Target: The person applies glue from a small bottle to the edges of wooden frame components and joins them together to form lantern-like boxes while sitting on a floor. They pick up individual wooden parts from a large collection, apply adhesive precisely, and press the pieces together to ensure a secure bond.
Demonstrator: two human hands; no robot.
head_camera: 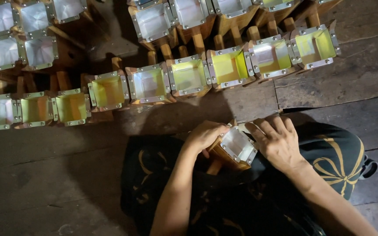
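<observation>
Hands (241,140) cradle 1 wooden box (235,149) below box rows (189,74).

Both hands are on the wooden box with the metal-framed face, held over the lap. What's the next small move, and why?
Probably set the box down at the end of the nearest row of boxes. The left hand and right hand grip its two sides, its metal frame looks complete like the others, and bare floor planks lie just ahead.

my left hand (205,136): fingertips hidden behind the wooden box (235,148) | box base: behind my lap | top-row boxes (189,13): cut by upper frame edge
</observation>
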